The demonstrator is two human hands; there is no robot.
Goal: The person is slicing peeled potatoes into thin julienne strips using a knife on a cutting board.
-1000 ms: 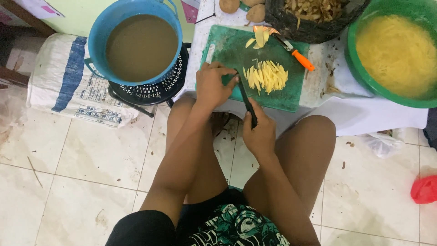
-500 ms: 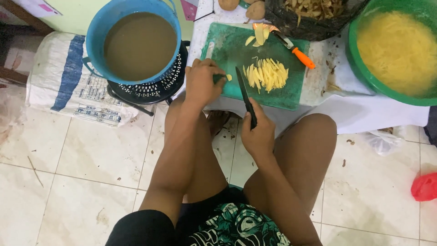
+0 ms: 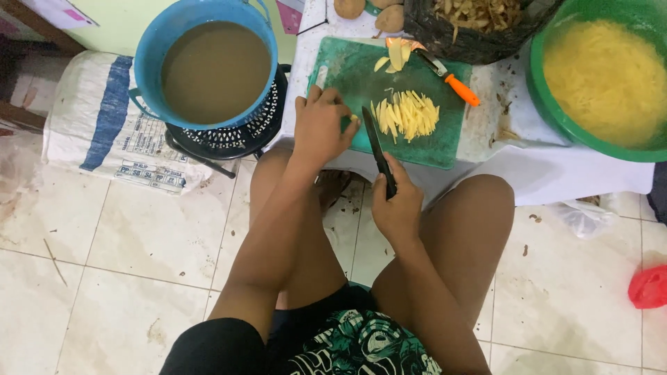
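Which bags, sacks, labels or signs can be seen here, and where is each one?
Woven sack: floor at left, white with a blue stripe and dark print.
Black plastic bag: top, behind the green cutting board, holding peelings.
Red bag: floor, right edge, crumpled.
Clear bag: floor, right.

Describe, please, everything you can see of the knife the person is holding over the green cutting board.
The knife is slim and dark, with a narrow, pointed blade and a black handle. The right hand grips the handle near the front edge of the green cutting board. The blade slants up and leftward over the board, its tip close to the pile of pale yellow potato sticks and beside the left hand, which pinches a small potato piece. Whether the edge touches the board cannot be told.
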